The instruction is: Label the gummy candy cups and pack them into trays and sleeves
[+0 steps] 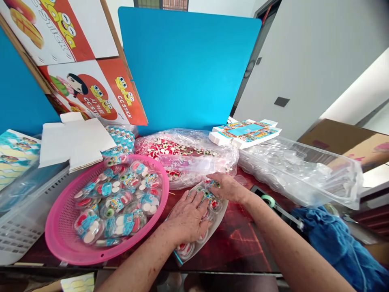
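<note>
A shallow white carton [217, 229] lies at an angle on the table, holding several clear plastic candy packs [214, 204] with red, white and eyeball-like pieces. My left hand [190, 215] rests flat over the packs in its middle, fingers spread, hiding some of them. At the carton's far end, my right hand [227, 187] has its thumb and forefinger around a small labelled candy pack [212, 183]; its other fingers are partly hidden. Beside my left arm stands a pink basket [57, 239] heaped with similar packs with blue labels.
Behind the carton lies a large clear bag of loose candy [185, 152]. Flat printed boxes [246, 132] rest by a clear tray of plastic shells [304, 170]. A tape dispenser [273, 205] and blue cloth [340, 243] are at right. White cardboard blanks [74, 140] lie at left.
</note>
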`<state>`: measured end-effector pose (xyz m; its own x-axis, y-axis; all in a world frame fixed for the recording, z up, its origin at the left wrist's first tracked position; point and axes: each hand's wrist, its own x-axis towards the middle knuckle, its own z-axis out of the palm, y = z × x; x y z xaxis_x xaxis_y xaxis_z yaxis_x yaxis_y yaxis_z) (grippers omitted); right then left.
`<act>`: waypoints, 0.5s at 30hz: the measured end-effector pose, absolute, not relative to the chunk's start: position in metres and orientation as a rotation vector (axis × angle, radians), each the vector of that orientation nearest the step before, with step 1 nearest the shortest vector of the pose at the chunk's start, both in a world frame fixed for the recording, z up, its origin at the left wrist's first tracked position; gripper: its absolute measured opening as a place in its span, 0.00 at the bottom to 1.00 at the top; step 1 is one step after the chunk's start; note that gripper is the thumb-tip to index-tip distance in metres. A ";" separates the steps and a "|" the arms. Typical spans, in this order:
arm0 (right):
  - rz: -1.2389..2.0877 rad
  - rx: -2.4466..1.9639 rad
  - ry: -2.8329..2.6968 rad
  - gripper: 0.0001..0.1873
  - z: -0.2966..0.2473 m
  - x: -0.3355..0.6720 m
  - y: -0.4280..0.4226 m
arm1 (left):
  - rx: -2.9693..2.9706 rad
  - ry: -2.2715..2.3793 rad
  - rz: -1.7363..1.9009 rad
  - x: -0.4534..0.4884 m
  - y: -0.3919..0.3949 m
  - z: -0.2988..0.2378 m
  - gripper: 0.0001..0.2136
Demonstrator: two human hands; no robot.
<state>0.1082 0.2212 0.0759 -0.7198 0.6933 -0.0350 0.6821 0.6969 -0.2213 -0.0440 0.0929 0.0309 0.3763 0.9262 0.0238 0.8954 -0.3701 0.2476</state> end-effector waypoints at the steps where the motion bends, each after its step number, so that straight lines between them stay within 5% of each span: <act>1: 0.340 -1.179 -2.811 0.24 0.077 0.115 0.222 | 2.441 1.635 0.235 -0.044 0.093 0.031 0.28; 7: 0.302 -1.261 -2.774 0.17 0.065 0.129 0.212 | 2.437 1.617 0.230 -0.044 0.095 0.030 0.28; 15: 0.356 -1.344 -2.639 0.22 0.042 0.121 0.201 | 2.403 1.626 0.220 -0.042 0.104 0.041 0.28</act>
